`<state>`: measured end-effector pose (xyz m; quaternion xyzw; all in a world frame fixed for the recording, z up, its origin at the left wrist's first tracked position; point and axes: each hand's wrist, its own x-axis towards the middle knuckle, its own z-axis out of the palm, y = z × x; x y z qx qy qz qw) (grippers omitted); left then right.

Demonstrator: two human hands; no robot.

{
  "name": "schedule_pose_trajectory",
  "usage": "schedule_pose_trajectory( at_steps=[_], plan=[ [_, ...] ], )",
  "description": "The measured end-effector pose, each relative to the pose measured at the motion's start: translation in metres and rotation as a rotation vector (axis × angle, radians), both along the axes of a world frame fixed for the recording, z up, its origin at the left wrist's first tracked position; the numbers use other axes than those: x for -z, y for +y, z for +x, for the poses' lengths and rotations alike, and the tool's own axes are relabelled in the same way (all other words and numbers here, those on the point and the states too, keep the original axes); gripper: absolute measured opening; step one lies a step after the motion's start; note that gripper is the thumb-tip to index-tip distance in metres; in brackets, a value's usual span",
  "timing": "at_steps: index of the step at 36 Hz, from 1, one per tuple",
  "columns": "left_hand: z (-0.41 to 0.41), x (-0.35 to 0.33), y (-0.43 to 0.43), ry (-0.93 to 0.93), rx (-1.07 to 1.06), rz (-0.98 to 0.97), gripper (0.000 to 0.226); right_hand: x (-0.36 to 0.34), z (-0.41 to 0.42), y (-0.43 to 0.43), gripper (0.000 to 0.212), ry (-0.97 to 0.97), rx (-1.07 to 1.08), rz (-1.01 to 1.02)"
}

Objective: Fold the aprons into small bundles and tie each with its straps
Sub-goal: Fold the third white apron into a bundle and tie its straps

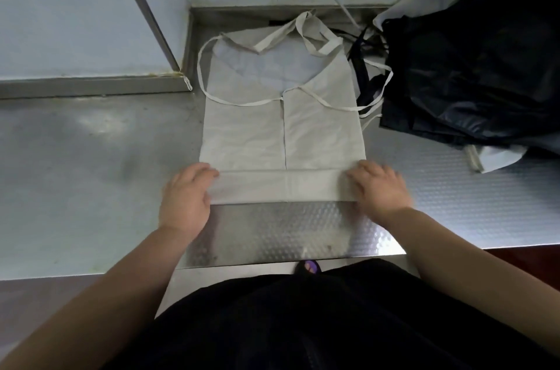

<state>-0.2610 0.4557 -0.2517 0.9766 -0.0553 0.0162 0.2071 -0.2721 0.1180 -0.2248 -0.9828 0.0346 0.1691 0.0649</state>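
On the steel counter (91,175), left hand (186,197) and right hand (377,188) each grip one end of the beige apron's (281,133) folded lower band, fingers curled over it.

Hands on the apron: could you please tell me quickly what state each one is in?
Left hand: grips the folded hem of the apron at its left end.
Right hand: on the right end; blurred, grip cannot be told.

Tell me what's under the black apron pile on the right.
Pale fabric pokes out beneath the black apron pile at its near and far edges, on the steel counter. What else lies beneath is covered.
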Motion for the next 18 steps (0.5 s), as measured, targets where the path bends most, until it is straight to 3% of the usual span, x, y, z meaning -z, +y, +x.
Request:
schedule_pose_trajectory(
  at_steps=[2, 5, 8, 10, 12, 15, 18],
  plan=[
    [0.001, -0.003, 0.002, 0.06, 0.165, -0.006, 0.044, 0.003, -0.003, -0.004, 0.058, 0.082, -0.087, 0.063],
    [0.002, -0.014, 0.003, 0.172, 0.15, -0.019, 0.057, 0.004, -0.001, -0.009, 0.091, 0.182, -0.15, 0.035],
    [0.001, -0.021, 0.002, 0.288, 0.149, 0.059, 0.091, -0.001, 0.006, -0.012, 0.075, 0.126, -0.15, 0.055],
    [0.003, -0.022, 0.002, 0.33, 0.134, 0.062, 0.098, -0.006, 0.011, -0.014, 0.057, 0.056, -0.103, 0.122],
    [0.007, -0.02, 0.004, 0.355, 0.082, -0.028, 0.074, -0.012, 0.016, -0.013, 0.052, 0.048, -0.012, 0.208],
    [0.017, -0.029, 0.004, 0.38, -0.068, -0.262, 0.019, -0.02, 0.027, -0.015, 0.063, 0.128, 0.249, 0.511],
    [0.029, -0.034, 0.004, 0.467, -0.241, -0.504, 0.012, -0.022, 0.037, -0.02, 0.08, 0.217, 0.362, 0.677]
  ],
)
